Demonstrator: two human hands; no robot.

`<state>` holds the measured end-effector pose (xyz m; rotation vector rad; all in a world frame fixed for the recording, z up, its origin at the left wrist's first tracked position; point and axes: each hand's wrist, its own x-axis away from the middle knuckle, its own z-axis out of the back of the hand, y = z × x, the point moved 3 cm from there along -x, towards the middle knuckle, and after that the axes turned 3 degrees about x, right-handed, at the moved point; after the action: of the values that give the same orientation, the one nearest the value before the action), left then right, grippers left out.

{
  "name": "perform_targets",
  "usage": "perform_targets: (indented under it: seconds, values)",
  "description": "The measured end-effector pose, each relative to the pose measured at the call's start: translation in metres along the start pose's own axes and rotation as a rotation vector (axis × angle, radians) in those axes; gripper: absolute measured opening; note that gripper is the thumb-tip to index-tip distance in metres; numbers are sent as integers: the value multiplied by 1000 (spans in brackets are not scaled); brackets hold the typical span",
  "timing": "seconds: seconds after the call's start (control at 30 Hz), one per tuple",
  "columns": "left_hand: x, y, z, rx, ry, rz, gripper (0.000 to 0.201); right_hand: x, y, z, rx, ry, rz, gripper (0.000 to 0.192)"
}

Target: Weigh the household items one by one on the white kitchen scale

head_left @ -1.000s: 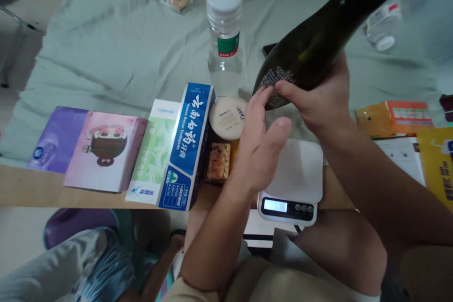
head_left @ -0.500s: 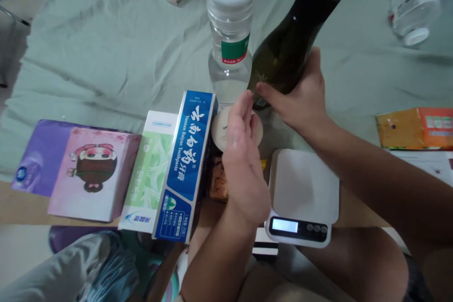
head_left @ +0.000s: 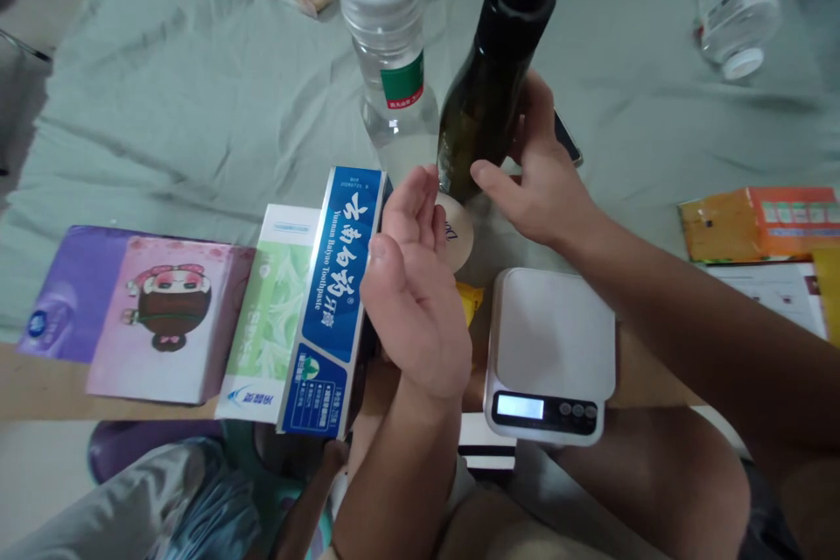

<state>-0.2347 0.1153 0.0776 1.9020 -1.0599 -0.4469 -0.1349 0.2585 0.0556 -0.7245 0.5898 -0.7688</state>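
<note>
My right hand (head_left: 544, 175) is at the lower part of a dark green glass bottle (head_left: 482, 87) with a black top, fingers behind it and thumb in front. The bottle leans slightly to the right; a clear plastic bottle (head_left: 397, 96) with a white cap and green label stands to its left. My left hand (head_left: 416, 289) is open and holds nothing, its palm turned up and fingers stretched forward. Partly behind its fingers is a round pale lid-like thing (head_left: 459, 236). A blue toothpaste box (head_left: 338, 297) lies just left of this hand.
A white kitchen scale (head_left: 555, 332) with a lit display sits at the front edge. Left are a green-white box (head_left: 272, 306), a pink tissue pack (head_left: 164, 315) and a purple pack (head_left: 72, 289). Orange packet (head_left: 761, 219) and another clear bottle (head_left: 741, 17) lie right. Another person's leg (head_left: 150, 507) is lower left.
The dark bottle has moved left and become more upright with my right hand. My left hand has rolled from edge-on to palm up. A phone-like edge now shows behind my right hand.
</note>
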Motion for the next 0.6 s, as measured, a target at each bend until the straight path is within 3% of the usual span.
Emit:
perform_targets:
  seconds: [0.17,0.27,0.43,0.6]
  values:
    - [2,2,-4,4,22,30,61,-5,6,-6,-64,32,1,86]
    - [7,5,-10,3,24,62,57,12,8,1,-139,106,-74,92]
    - [19,4,-25,-56,-68,83,56,100,-10,46,-317,451,-97,50]
    - [44,-17,-56,-58,-222,124,58,194,-25,90,-355,918,-88,29]
